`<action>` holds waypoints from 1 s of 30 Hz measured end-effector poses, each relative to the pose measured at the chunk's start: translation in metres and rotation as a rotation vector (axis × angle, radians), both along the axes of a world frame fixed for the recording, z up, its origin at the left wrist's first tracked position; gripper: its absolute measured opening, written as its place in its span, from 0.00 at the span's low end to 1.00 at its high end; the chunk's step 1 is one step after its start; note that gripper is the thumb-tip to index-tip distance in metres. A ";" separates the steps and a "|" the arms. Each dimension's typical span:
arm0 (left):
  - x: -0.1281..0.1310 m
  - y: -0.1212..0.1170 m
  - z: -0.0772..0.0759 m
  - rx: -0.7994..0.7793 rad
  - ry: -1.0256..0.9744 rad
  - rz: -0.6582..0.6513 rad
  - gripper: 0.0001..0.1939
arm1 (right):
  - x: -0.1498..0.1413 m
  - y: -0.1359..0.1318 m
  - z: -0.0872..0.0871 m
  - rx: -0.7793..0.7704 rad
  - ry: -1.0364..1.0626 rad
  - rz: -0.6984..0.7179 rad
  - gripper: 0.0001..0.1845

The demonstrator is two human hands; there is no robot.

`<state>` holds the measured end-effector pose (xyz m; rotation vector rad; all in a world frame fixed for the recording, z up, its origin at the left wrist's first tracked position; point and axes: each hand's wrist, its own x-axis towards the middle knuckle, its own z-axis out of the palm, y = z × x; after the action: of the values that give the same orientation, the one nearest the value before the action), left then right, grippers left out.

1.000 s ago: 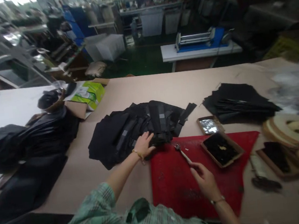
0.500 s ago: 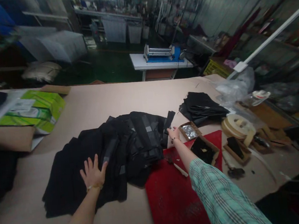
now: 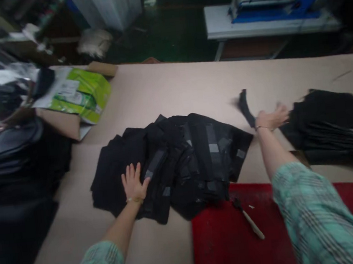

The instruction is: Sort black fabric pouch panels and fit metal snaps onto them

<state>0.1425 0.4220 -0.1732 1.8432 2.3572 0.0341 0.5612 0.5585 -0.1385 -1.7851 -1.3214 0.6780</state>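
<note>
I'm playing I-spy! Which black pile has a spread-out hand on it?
The middle pile, with grey patches. The left hand is spread on it, not on the left pile or right pile.

No lettering, label or number can be read anywhere here.

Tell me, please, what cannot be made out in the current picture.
All in the head view:
- how the right hand meets the black strip: blurred
- brown box: mostly hidden by the green sleeve
- dark pile: cut off by left edge
- tool head: too small
</note>
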 end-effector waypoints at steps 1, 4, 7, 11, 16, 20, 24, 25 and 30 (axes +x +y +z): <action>0.000 0.001 0.001 -0.010 -0.010 0.002 0.38 | -0.008 -0.002 0.002 0.014 0.005 0.014 0.18; -0.001 0.005 0.004 0.005 -0.024 0.025 0.41 | -0.026 -0.009 0.018 0.086 0.008 0.008 0.20; 0.001 0.006 0.007 0.032 -0.040 0.040 0.42 | -0.056 -0.047 0.038 0.198 -0.008 -0.046 0.22; 0.000 0.003 0.013 0.072 -0.121 0.036 0.39 | -0.125 -0.173 0.047 0.061 0.185 0.206 0.19; -0.032 0.006 0.029 0.135 -0.282 0.276 0.36 | -0.164 -0.327 0.043 -0.330 0.327 0.372 0.17; -0.062 0.016 0.048 -0.086 -0.336 0.370 0.43 | -0.155 -0.375 0.042 -0.497 0.335 0.223 0.23; -0.053 -0.006 0.071 -0.028 -0.306 0.035 0.22 | -0.162 -0.381 0.039 -0.430 0.357 0.066 0.24; -0.044 -0.021 0.077 0.021 -0.278 -0.112 0.20 | -0.168 -0.379 0.038 -0.417 0.381 0.042 0.24; -0.020 -0.123 0.083 -0.032 -0.228 -0.765 0.17 | -0.206 -0.366 0.023 -0.409 0.576 -0.149 0.31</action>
<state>0.1228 0.2990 -0.0900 2.4331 1.3834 0.1094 0.3556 0.1924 -0.1159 -1.7777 -0.6860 1.3284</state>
